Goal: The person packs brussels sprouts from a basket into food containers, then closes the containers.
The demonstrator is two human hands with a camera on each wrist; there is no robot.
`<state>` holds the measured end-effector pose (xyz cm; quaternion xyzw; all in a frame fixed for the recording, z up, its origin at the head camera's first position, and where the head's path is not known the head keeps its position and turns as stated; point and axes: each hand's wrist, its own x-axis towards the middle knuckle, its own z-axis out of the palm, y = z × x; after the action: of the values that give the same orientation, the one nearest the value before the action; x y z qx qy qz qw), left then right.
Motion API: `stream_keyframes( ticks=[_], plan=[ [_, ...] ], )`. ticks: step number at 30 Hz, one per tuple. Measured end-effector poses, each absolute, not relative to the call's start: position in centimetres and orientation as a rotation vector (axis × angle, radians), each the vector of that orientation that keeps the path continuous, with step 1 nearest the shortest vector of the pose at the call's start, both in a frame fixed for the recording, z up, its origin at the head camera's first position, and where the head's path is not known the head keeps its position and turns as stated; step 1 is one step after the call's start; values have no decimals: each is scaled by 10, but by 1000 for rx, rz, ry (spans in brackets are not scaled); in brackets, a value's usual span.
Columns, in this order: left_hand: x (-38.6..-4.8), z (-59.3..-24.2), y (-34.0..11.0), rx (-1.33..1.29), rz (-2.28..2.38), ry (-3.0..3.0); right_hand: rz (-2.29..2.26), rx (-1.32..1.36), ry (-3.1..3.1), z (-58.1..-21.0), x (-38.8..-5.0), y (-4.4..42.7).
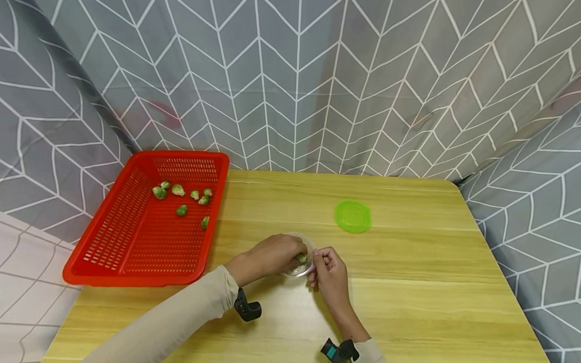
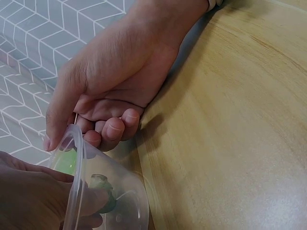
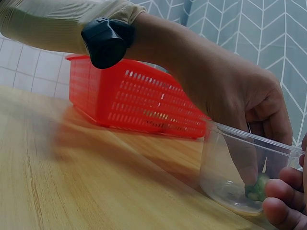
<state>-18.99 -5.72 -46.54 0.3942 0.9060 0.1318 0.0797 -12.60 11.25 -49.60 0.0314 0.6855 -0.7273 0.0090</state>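
A clear plastic tub (image 1: 294,272) stands at the middle of the table, seen from the side in the right wrist view. My left hand (image 1: 279,254) reaches down inside it from the left. Near the tub's bottom, its fingers pinch a green Brussels sprout (image 3: 257,190), which also shows through the wall in the left wrist view. With thumb and fingers, my right hand (image 1: 332,276) grips the rim on the right side. In the left wrist view that right hand (image 2: 115,76) has its thumb outstretched at the rim and the other fingers curled.
At the left, a red plastic basket (image 1: 201,272) contains several loose Brussels sprouts (image 1: 181,210), mostly towards its far end. A lime-green lid (image 1: 353,216) lies flat behind the tub, to the right. Patterned grey curtain (image 1: 294,85) hangs along the wooden table's (image 1: 436,272) back edge.
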Motion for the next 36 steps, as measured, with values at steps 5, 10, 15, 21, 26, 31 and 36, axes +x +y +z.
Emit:
stream_keyframes(
  ticks=[5, 10, 15, 21, 26, 31, 36],
  plan=[
    [-190, -465, -59, 1203, 418, 2714, -2268, 105, 2138, -496, -126, 113],
    [-190, -462, -61, 1224, 459, 2707, -2269, 102, 2144, -495, -126, 112],
    [-190, -459, -62, 1214, 482, 2691, -2265, 100, 2149, -495, -126, 112],
    [-190, -457, -67, 1200, 579, 2648, -2266, 110, 2153, -515, -131, 114],
    [-191, -455, -71, 1154, 650, 2644, -2272, 99, 2176, -528, -133, 114],
    [-191, -450, -74, 1127, 655, 2668, -2282, 89, 2174, -528, -133, 114],
    [-194, -445, -79, 1115, 712, 2678, -2299, 94, 2146, -527, -133, 114]
  ],
)
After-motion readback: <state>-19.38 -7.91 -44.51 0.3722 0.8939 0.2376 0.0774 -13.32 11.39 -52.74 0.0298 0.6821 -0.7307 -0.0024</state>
